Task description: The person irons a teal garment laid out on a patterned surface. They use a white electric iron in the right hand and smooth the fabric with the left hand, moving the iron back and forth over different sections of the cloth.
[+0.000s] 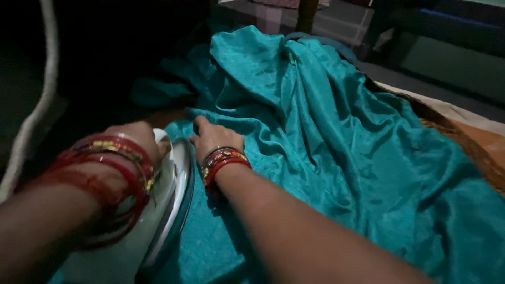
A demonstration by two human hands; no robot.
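My left hand (pixel 134 139), with red and gold bangles on the wrist, grips the top of a white clothes iron (pixel 165 210) with a shiny metal base. The iron stands on a teal cloth (pixel 342 158) at the lower left. My right hand (pixel 213 137), also wearing bangles, lies flat on the cloth just right of the iron's tip, fingers pointing away from me near the cloth's folded edge. The cloth spreads in loose folds and wrinkles to the right and bunches up toward the back.
A white cord (pixel 37 115) runs up the dark left side. A brown and cream patterned covering (pixel 473 142) shows under the cloth at the right. Dark furniture (pixel 447 47) and a tiled floor lie beyond.
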